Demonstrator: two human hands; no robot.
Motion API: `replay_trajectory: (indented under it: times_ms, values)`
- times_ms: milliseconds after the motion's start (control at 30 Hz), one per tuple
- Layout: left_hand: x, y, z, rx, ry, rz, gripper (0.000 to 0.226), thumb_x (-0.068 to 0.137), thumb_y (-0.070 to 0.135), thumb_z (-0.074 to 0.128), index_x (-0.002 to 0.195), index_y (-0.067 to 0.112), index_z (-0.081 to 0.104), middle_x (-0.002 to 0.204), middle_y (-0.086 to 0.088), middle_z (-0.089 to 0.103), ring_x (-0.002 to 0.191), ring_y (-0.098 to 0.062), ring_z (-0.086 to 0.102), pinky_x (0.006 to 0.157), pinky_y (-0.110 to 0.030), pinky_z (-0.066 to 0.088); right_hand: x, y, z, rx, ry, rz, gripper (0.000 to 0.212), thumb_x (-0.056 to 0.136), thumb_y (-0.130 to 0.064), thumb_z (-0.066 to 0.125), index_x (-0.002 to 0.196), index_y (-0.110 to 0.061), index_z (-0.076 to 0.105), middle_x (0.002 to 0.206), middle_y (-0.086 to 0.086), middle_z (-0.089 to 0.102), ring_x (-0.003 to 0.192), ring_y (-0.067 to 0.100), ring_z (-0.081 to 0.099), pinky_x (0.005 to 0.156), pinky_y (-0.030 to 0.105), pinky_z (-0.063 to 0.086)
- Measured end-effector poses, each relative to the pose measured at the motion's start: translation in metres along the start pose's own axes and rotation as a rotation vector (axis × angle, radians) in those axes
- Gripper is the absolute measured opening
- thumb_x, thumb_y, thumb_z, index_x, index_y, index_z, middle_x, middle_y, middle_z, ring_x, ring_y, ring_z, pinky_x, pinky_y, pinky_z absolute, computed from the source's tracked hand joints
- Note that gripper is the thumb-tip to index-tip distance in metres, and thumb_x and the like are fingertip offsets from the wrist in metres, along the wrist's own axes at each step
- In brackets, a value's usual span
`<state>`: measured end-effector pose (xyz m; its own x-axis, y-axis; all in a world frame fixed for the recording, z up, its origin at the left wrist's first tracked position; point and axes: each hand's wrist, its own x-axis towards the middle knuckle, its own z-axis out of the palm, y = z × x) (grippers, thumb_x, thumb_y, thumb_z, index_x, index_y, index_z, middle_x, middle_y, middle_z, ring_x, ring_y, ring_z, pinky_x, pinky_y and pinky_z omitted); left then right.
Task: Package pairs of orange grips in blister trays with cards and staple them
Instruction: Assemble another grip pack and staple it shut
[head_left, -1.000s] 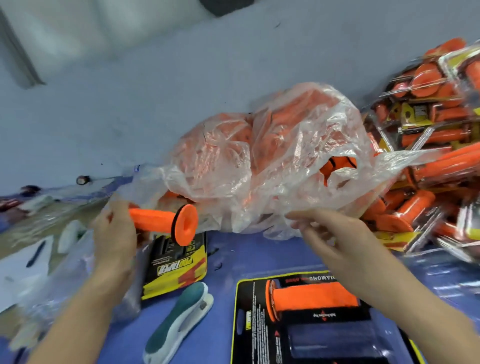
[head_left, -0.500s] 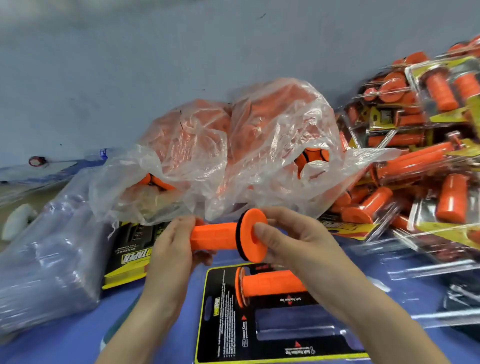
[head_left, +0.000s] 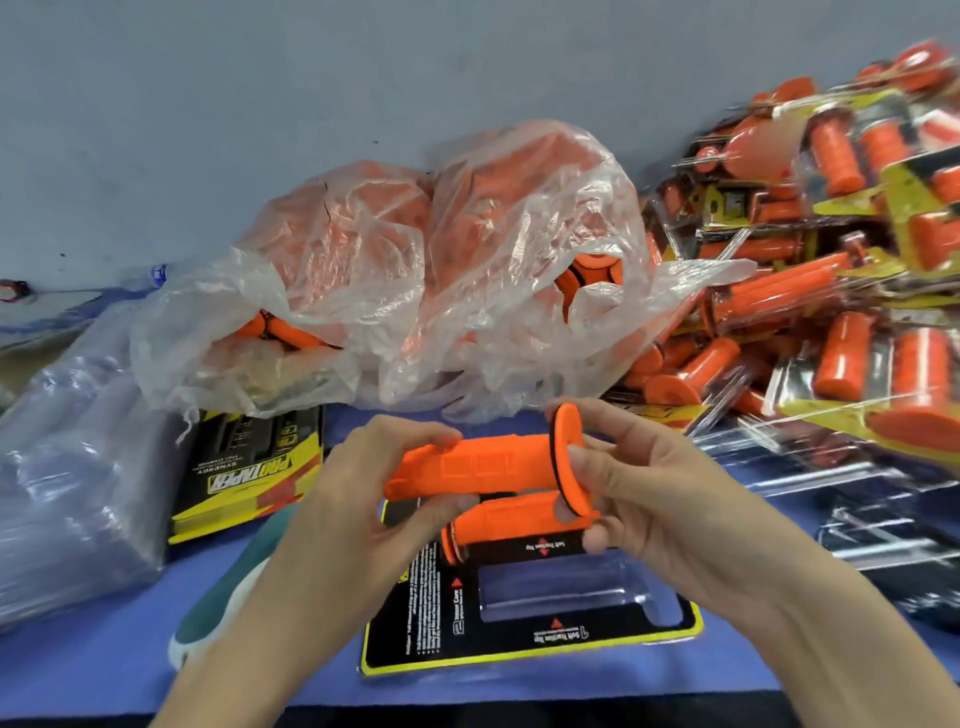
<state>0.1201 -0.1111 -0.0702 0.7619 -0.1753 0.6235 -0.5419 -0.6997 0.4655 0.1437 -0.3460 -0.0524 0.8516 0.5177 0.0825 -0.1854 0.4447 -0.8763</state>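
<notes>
Orange grip (head_left: 472, 467), btw left hand (head_left: 358, 499), right hand (head_left: 670, 493)

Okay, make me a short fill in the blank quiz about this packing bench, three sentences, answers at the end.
1. The left hand and right hand hold one orange rubber grip; its round flange is at the ____ hand.
2. The clear blister tray on the black-and-yellow card has ____ empty cavity.
3. The teal-and-white stapler lies under the ____ forearm.
Answers: right; one; left.
</notes>
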Motion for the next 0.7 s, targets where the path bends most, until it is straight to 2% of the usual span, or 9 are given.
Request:
replay_trajectory:
  times_ms: [100,167,233,300,367,433,567,700]
  values:
    - [-0.001,0.005,0.002,0.119,0.043,0.129,0.036,0.086,0.055,0.059,0.116,0.038,0.053,0.108,0.026,0.054,0.099,-0.006,0.052,0.081,-0.038,0.047,-0.008,-0.005,-0.006,-0.057,0.02,0.009,0.023,0.082,-0.009,0.065,0.1,-0.02,0.075,0.083,0.01,0.068,0.06,0.018,0.066,0.039,0.019,0.047]
    - [-0.002,0.007,0.009,0.17,0.059,0.173,0.036,0.086,0.052,0.06,0.116,0.033,0.055,0.109,0.023,0.055,0.101,-0.01,0.051,0.084,-0.04,0.046,-0.015,-0.006,-0.01,-0.109,0.032,0.005,0.024,0.082,-0.011,0.067,0.103,-0.02,0.074,0.084,0.01,0.066,0.063,0.019,0.066,0.038,0.019,0.046]
    - [-0.004,0.01,0.019,0.227,0.041,0.195,0.036,0.086,0.051,0.06,0.114,0.029,0.057,0.109,0.017,0.057,0.1,-0.013,0.052,0.086,-0.038,0.044,-0.022,-0.007,-0.015,-0.237,0.057,0.008,0.029,0.081,-0.018,0.068,0.109,-0.023,0.072,0.093,0.009,0.068,0.073,0.023,0.069,0.046,0.023,0.051]
    - [-0.007,0.012,0.028,0.276,0.002,0.197,0.036,0.087,0.051,0.058,0.112,0.026,0.061,0.108,0.012,0.058,0.096,-0.015,0.052,0.087,-0.035,0.04,-0.029,-0.007,-0.022,-0.442,0.127,-0.005,0.028,0.085,-0.023,0.066,0.112,-0.031,0.072,0.105,0.004,0.071,0.088,0.023,0.072,0.063,0.026,0.058]
    - [-0.009,0.011,0.034,0.3,-0.047,0.198,0.037,0.088,0.054,0.054,0.11,0.026,0.063,0.104,0.012,0.058,0.092,-0.014,0.051,0.085,-0.033,0.038,-0.035,-0.01,-0.03,-0.56,0.255,-0.102,0.026,0.091,-0.023,0.062,0.112,-0.035,0.071,0.109,-0.002,0.071,0.098,0.017,0.071,0.074,0.024,0.058]
    - [-0.013,0.01,0.038,0.311,-0.109,0.217,0.036,0.088,0.057,0.052,0.107,0.028,0.064,0.1,0.014,0.057,0.089,-0.011,0.051,0.083,-0.031,0.036,-0.041,-0.016,-0.036,-0.554,0.39,-0.229,0.027,0.095,-0.017,0.058,0.11,-0.036,0.072,0.109,-0.004,0.071,0.101,0.015,0.069,0.076,0.023,0.058]
    - [-0.019,0.009,0.047,0.366,-0.162,0.299,0.035,0.085,0.058,0.053,0.102,0.029,0.065,0.095,0.014,0.059,0.088,-0.008,0.052,0.081,-0.027,0.034,-0.056,-0.024,-0.042,-0.444,0.625,-0.447,0.028,0.097,-0.01,0.053,0.104,-0.029,0.073,0.099,-0.001,0.072,0.085,0.016,0.071,0.067,0.025,0.058]
    - [-0.02,0.011,0.056,0.43,-0.194,0.352,0.037,0.084,0.06,0.051,0.099,0.029,0.067,0.09,0.014,0.061,0.084,-0.012,0.055,0.08,-0.029,0.035,-0.071,-0.012,-0.039,-0.291,0.835,-0.561,0.029,0.099,-0.01,0.049,0.094,-0.03,0.07,0.082,-0.002,0.068,0.064,0.012,0.063,0.054,0.021,0.053]
